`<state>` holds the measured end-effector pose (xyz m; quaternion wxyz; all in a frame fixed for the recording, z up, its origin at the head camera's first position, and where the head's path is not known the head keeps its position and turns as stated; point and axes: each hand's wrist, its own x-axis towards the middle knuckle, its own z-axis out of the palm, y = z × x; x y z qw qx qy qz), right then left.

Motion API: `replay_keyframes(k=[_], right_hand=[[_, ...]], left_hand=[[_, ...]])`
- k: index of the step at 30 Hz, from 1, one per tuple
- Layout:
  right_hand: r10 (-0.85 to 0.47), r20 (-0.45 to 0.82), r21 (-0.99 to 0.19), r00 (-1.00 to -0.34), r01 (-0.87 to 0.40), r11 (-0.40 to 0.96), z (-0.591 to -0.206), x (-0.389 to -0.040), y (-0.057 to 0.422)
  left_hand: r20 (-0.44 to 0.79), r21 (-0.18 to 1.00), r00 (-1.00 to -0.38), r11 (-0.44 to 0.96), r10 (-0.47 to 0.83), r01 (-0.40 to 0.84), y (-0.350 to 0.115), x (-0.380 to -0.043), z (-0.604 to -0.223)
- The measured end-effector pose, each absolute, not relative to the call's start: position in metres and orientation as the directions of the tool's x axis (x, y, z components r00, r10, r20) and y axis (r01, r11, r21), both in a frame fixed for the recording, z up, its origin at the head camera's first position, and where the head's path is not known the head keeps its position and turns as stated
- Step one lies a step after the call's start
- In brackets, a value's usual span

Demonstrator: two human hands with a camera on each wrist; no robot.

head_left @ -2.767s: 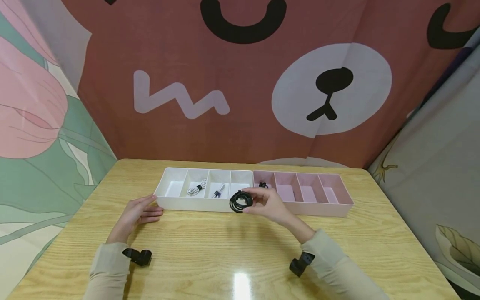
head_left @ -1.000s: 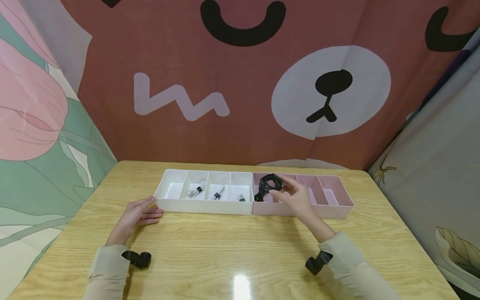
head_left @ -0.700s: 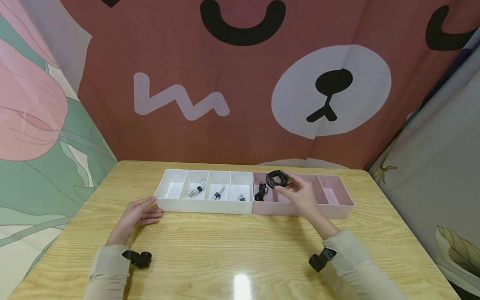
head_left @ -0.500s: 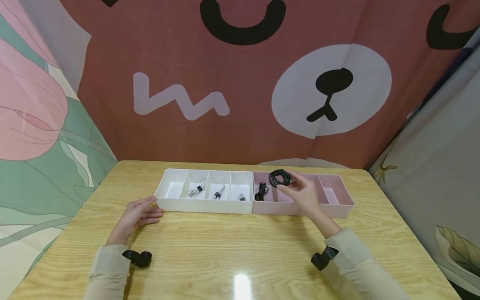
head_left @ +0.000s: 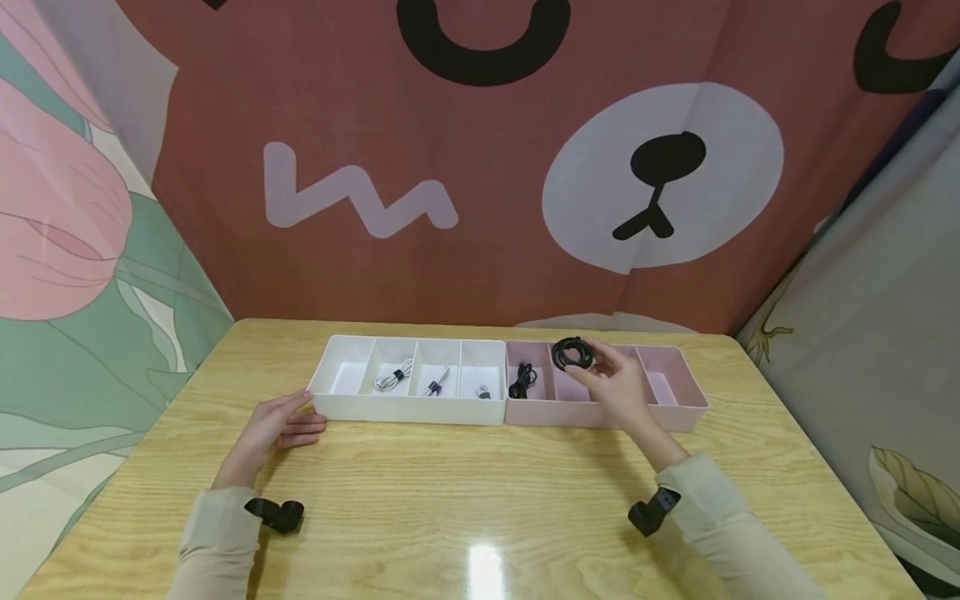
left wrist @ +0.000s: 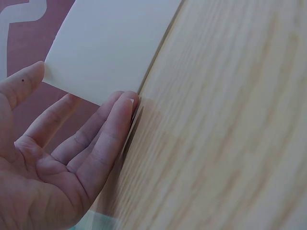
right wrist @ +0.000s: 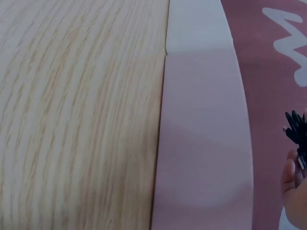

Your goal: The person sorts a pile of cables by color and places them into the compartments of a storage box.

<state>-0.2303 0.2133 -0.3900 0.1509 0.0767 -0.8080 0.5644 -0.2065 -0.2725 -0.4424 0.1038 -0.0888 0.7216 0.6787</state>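
My right hand point(head_left: 622, 387) pinches a coiled black cable point(head_left: 561, 360) between thumb and fingers, above the second compartment from the left of the pink divided box point(head_left: 562, 414). In the right wrist view, dark cable ends point(right wrist: 296, 129) show beside part of that hand at the right edge. My left hand point(head_left: 273, 433) touches the left end of the white divided box point(head_left: 405, 408). Its fingers are extended against the end wall in the left wrist view. Another black cable bundle point(head_left: 522, 381) lies in the pink box's leftmost compartment.
Both boxes stand end to end on the wooden table point(head_left: 420, 500). Inside the white one are a bundled white cable point(head_left: 390, 381), a small white item with a dark tie point(head_left: 437, 385) and a small greyish piece point(head_left: 483, 391). A patterned curtain point(head_left: 480, 275) hangs behind.
My right hand has carried the coiled black cable rightward, from the front of the white box's right end, past the leftmost pink compartment, to over the second one. My left hand has stayed put.
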Motion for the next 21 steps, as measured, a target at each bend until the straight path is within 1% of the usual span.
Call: replay_keyframes(k=[6,11,14,16,21], right_hand=[[0.096,0.318,-0.849,-0.943,-0.238,0.472,-0.398,-0.234,0.218],[0.125,0.3,-0.836,-0.946,-0.197,0.511,-0.402,-0.235,0.22],[0.126,0.31,-0.822,-0.942,-0.199,0.534,-0.403,-0.236,0.221],[0.101,0.327,-0.78,-0.94,-0.207,0.591,-0.405,-0.237,0.222],[-0.019,0.338,-0.627,-0.941,-0.24,0.741,-0.408,-0.238,0.226]], left_hand=[[-0.255,0.965,-0.967,0.075,0.019,-0.253,-0.272,-0.205,-0.443],[-0.249,0.966,-0.968,0.077,0.03,-0.247,-0.273,-0.205,-0.443],[-0.25,0.966,-0.968,0.075,0.032,-0.247,-0.273,-0.205,-0.443],[-0.253,0.966,-0.967,0.069,0.029,-0.251,-0.273,-0.206,-0.442],[-0.263,0.963,-0.965,0.064,0.02,-0.261,-0.273,-0.207,-0.442]])
